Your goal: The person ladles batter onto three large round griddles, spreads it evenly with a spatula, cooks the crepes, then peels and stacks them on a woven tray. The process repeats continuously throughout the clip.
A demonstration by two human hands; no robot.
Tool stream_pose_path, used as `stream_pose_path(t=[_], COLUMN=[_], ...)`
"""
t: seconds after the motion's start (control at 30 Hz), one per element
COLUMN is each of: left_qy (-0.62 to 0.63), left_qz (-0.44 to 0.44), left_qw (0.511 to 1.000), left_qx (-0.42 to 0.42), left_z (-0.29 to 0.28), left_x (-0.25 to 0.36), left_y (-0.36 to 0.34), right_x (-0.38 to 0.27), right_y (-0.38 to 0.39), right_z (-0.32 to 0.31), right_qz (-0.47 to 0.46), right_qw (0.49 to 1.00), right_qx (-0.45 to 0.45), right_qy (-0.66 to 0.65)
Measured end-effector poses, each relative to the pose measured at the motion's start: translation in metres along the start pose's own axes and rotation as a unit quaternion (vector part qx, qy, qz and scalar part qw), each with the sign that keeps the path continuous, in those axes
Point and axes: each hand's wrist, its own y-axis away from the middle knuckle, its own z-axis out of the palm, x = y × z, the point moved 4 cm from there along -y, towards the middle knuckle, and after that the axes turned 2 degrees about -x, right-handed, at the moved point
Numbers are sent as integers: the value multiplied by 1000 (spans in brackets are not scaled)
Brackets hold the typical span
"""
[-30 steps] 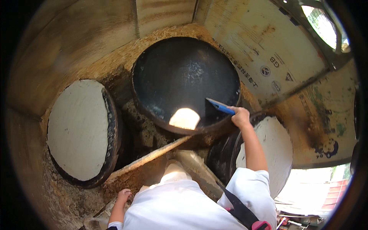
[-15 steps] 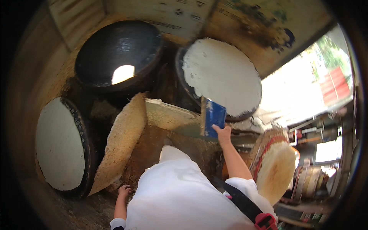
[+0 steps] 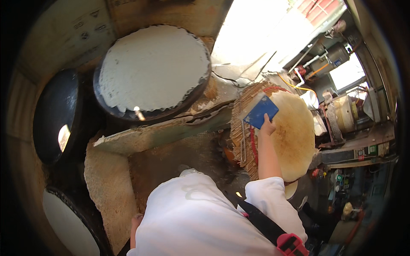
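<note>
My right hand grips a flat blue scraper by its near edge, thumb on its face. The scraper is over the left side of a round cream-coloured disc with a browned middle, bordered by bristly straw and a red band. Whether it touches the disc, I cannot tell. Ahead and left, a big round black griddle carries a white coating, uneven along its near edge. My left hand hangs low beside a rough tan ledge, partly hidden by my white shirt; its fingers do not show clearly.
A dark, shiny griddle sits at far left. Another white-coated round stands lower left. A pale ledge runs between me and the griddles. At right are a wooden barrel-like drum, a grey tank and shelves with clutter.
My view has turned to the right. The right hand has carried the scraper from the near edge of the white-coated griddle to the straw-edged cream disc. My left hand is now more hidden.
</note>
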Motion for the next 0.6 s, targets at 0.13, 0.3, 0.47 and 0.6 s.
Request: stream_pose_path(t=[0.13, 0.3, 0.47, 0.6], left_qy=[51, 41, 6, 42], left_qz=[-59, 84, -46, -208], left_qw=[997, 993, 966, 875], left_qx=[26, 69, 254, 436], left_z=[-1, 29, 55, 74], left_x=[101, 160, 131, 82], left_y=[-10, -32, 21, 100], right_x=[25, 61, 41, 27], right_y=[-88, -128, -114, -73], right_z=[-58, -80, -43, 52], right_qz=[18, 186, -53, -275], right_qw=[989, 963, 979, 907], right_qx=[141, 99, 30, -48], right_qy=[49, 170, 193, 316])
